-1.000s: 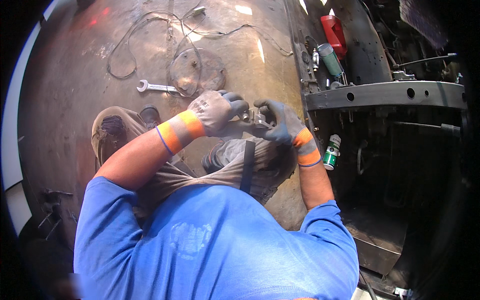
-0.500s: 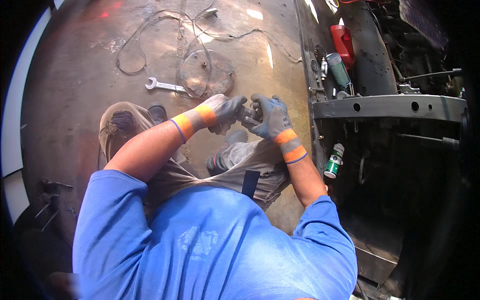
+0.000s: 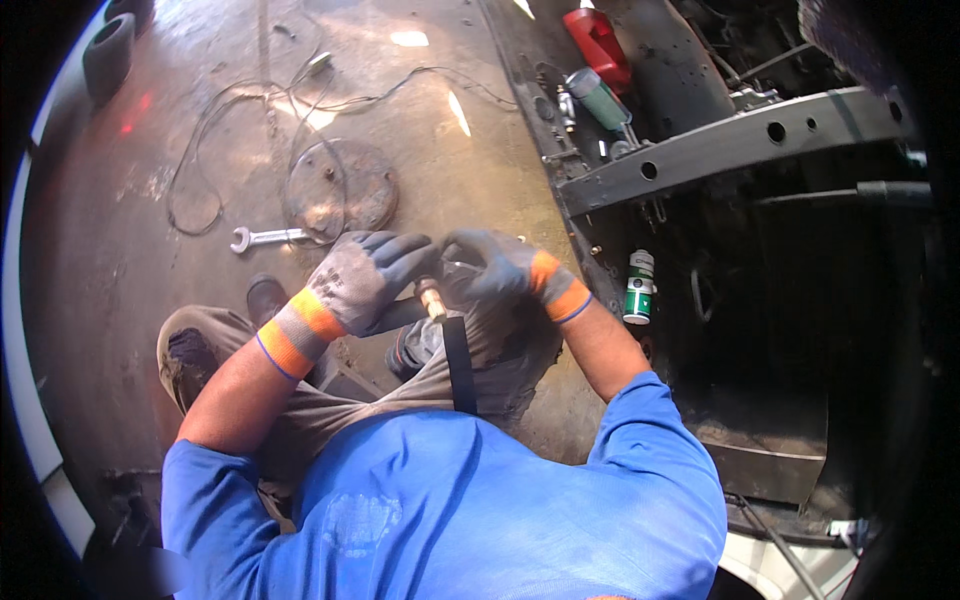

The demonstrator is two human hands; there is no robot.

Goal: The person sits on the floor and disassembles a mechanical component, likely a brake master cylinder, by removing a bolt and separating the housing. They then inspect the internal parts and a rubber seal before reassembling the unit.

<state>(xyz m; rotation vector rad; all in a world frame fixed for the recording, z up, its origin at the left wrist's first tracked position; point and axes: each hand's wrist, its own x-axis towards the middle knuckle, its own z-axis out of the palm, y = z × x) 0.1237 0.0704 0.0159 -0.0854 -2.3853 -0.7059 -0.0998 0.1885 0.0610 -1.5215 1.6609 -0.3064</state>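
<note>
Both my hands wear grey gloves with orange cuffs and are raised in front of my lap. My left hand (image 3: 365,280) is closed, its fingers bent around the side of a small cylindrical part (image 3: 431,300) with a shiny copper-tan lower end that points toward me. Close against its upper end is my right hand (image 3: 490,268), fingers curled and somewhat blurred; what lies inside that curl is hard to make out. Beyond my left hand, a silver open-end wrench (image 3: 268,237) lies on the floor, its far end at a rusty round metal plate (image 3: 370,185).
A thin cable (image 3: 205,150) loops over the floor and plate. To the right runs a dark metal frame with a crossbeam (image 3: 700,155). A red bottle (image 3: 600,50), a greenish clear canister (image 3: 598,97) and a green-and-white can (image 3: 639,287) sit along it.
My hands have drawn nearer to my body, and the copper-tan end of the part now shows between them. The view has turned, shifting the floor and frame leftward.
</note>
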